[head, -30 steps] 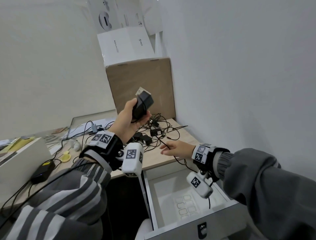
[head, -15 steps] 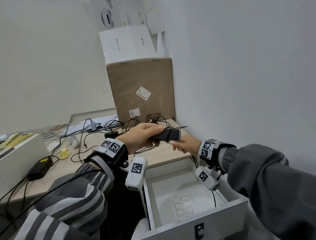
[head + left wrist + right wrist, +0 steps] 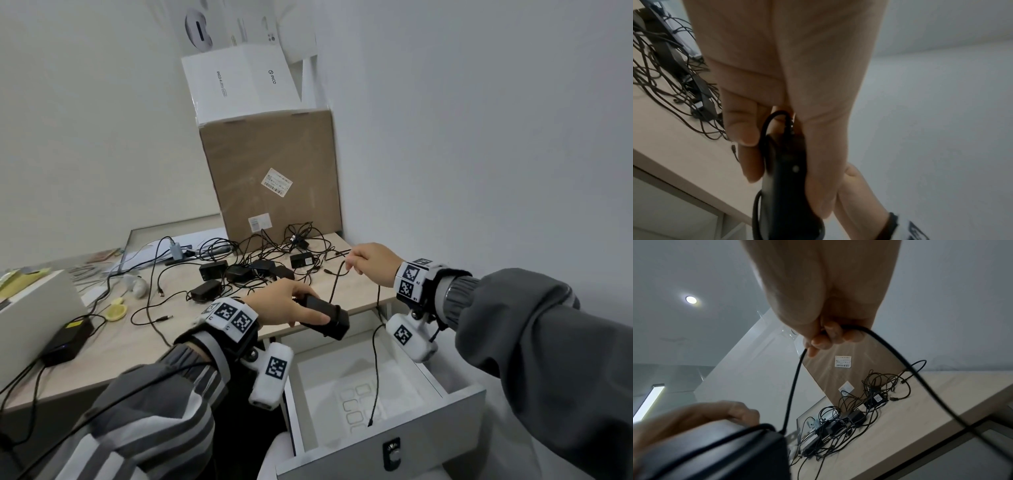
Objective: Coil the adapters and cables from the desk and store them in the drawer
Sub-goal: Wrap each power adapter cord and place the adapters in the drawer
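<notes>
My left hand (image 3: 284,305) grips a black adapter (image 3: 325,320) at the desk's front edge, over the open white drawer (image 3: 445,421). In the left wrist view the adapter (image 3: 787,175) sits between thumb and fingers, with cable turns wound round it. My right hand (image 3: 371,262) is raised above the desk's right end and pinches this adapter's black cable (image 3: 337,286). The cable (image 3: 795,386) runs from the right hand's fingers down to the adapter (image 3: 725,451). Its free end (image 3: 375,387) hangs down into the drawer. A tangle of black adapters and cables (image 3: 260,267) lies on the desk.
A tall cardboard box (image 3: 274,178) with a white box (image 3: 239,82) on top stands at the desk's back right, against the wall. A black power brick (image 3: 68,335), a white box (image 3: 30,318) and small yellow items (image 3: 116,310) lie at the left.
My left hand came down from in front of the cardboard box to the desk edge with the adapter. My right hand took hold of the cable and lifted it up to the right.
</notes>
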Available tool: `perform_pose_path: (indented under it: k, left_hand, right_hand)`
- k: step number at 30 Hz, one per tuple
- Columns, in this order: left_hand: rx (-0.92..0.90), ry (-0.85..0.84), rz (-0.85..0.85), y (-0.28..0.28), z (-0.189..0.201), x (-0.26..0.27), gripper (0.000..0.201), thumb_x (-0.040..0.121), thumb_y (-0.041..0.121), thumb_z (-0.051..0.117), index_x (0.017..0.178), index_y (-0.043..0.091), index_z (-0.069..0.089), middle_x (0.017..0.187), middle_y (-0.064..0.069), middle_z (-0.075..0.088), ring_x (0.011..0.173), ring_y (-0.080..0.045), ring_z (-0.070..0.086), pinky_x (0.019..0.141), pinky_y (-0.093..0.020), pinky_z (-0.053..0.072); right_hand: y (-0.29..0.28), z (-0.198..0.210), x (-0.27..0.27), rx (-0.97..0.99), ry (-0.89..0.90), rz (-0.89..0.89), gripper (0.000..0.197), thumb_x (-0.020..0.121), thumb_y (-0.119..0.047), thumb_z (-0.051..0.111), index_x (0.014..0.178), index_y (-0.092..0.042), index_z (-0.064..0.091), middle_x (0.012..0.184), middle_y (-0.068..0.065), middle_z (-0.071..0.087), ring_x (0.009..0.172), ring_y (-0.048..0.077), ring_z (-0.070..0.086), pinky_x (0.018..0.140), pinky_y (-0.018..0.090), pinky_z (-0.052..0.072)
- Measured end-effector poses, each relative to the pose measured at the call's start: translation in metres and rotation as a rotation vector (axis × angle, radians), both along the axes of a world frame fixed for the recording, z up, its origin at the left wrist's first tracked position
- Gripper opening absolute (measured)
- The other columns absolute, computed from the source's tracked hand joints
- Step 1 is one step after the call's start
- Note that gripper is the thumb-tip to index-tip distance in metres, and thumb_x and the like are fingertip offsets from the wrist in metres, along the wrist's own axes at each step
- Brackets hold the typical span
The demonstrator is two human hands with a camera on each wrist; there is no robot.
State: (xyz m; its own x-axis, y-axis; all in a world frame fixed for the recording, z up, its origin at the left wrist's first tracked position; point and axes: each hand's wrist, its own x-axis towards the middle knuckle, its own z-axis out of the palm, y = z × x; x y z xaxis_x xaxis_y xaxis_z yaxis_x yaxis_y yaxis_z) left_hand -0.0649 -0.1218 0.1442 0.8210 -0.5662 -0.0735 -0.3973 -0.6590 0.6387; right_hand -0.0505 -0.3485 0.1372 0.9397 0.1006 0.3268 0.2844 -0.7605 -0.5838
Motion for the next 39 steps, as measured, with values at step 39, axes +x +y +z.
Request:
perform_pose_path:
  k: [39]
  left_hand:
    - [-0.929, 0.291, 0.061, 0.013, 0.000, 0.008, 0.044, 0.082, 0.025, 0.065, 0.117, -0.002, 0.061, 0.091, -0.010, 0.059, 0.069, -0.009, 0.058, 0.056, -0.016, 0.046]
  right_hand:
    - [0.053, -0.024, 0.003, 0.093, 0.189, 0.305, 0.022, 0.094, -0.019, 0.053, 0.078, -0.013, 0.068, 0.060, -0.005, 0.052, 0.057, 0.013, 0.044, 0.057, 0.023, 0.037]
